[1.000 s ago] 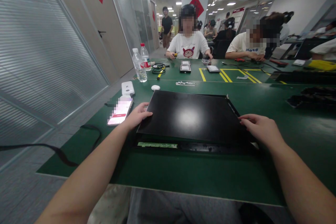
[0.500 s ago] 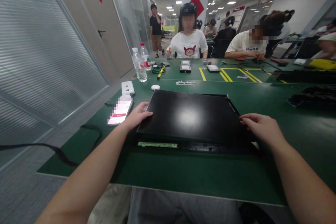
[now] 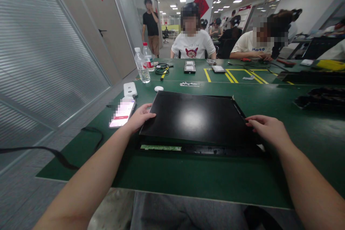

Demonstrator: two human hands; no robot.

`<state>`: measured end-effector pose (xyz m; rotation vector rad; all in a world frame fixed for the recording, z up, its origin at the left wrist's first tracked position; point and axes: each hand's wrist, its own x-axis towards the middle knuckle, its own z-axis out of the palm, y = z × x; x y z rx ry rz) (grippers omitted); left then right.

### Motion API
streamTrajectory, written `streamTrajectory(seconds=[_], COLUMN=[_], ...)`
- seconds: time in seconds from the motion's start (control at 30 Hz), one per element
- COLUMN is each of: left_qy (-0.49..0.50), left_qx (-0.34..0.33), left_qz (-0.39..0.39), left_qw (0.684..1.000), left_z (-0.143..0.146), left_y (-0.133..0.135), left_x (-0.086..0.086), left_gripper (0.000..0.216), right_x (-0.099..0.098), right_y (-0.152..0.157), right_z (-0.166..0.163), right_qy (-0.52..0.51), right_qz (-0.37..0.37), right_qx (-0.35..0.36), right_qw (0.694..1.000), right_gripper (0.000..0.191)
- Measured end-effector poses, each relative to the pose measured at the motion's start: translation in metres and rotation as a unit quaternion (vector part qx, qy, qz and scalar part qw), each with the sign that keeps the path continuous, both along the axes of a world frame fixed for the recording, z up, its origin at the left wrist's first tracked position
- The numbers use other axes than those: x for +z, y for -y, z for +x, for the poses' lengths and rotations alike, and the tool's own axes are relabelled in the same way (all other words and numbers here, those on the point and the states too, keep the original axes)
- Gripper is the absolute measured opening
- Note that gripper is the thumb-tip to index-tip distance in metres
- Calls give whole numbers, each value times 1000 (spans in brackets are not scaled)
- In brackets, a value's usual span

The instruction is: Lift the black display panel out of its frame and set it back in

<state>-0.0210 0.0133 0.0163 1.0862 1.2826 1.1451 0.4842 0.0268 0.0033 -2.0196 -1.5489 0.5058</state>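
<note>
A glossy black screen panel (image 3: 188, 116) lies tilted over a black frame (image 3: 229, 150), not squared up with it. My left hand (image 3: 142, 114) grips the panel's left edge, thumb on top and fingers beneath. At the right edge, my right hand (image 3: 265, 128) pinches the panel's rim between thumb and fingertips; the fingertips are partly hidden. A green circuit strip (image 3: 161, 148) shows in the frame along the near side, below the panel's front edge.
Left of the panel are a lit phone (image 3: 122, 114), a white power bank (image 3: 130, 89) and a white earbud case (image 3: 159, 88). Two bottles (image 3: 142, 68) stand behind. Hard drives (image 3: 189, 67) and a cable (image 3: 163, 69) lie farther off. A co-worker (image 3: 192, 41) sits opposite.
My hands and the panel hold nearly the same position; the view has shifted slightly. The co-worker opposite has lowered a raised hand, and the standing person in the background has come nearer.
</note>
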Motion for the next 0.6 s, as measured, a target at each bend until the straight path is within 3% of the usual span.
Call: streamTrajectory(seconds=[0.2, 0.37, 0.6], left_qy=[-28, -31, -88], left_qx=[-6, -1, 17], left_qz=[-4, -6, 55], left_qw=[1000, 999, 994], left_z=[-3, -4, -5], left_y=[-1, -1, -4], left_x=[-2, -4, -6], left_gripper=[59, 60, 65], right_x=[-5, -1, -8], right_y=[-2, -1, -3], right_z=[4, 1, 5], right_qy=[-5, -5, -4], right_qz=[33, 16, 37], right_qx=[16, 2, 9], right_qw=[999, 1000, 999], right_gripper=[32, 32, 33])
